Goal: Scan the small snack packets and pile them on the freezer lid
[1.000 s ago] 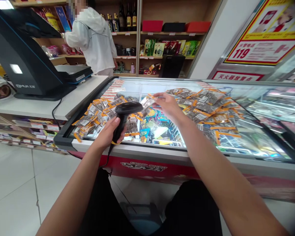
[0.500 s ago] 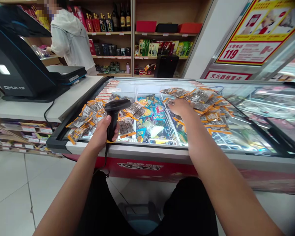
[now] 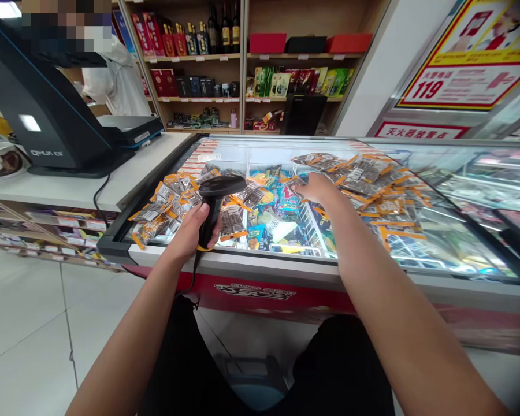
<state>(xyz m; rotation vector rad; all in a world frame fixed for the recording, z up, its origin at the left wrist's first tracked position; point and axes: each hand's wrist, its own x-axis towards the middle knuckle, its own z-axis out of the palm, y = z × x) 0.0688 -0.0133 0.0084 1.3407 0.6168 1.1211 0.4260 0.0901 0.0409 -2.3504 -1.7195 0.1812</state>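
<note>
My left hand [image 3: 195, 231] is wrapped round the grip of a black handheld barcode scanner [image 3: 221, 186], its head level above the freezer's near left part. My right hand [image 3: 318, 189] reaches over the glass, fingers pinched on a small snack packet [image 3: 295, 183] with clear and orange wrapping. Beneath that packet, bagged goods in blue and yellow show inside the chest freezer [image 3: 260, 258]. A pile of similar snack packets [image 3: 364, 179] lies on the glass to the right of my right hand. Another pile of packets [image 3: 156, 211] spreads left of and behind the scanner.
On the left counter [image 3: 143, 167] stand a dark checkout screen [image 3: 47, 115] and a flat scale plate [image 3: 130, 127]. A person in a white top [image 3: 121, 81] is behind it. Shelves [image 3: 199, 99] with bottles and boxes line the back. The scanner's cable [image 3: 194, 277] hangs down the freezer front.
My right hand has drawn a packet slightly left, away from the right pile. My left hand still holds the scanner. The view has shifted a little left, and the person behind the counter has moved.
</note>
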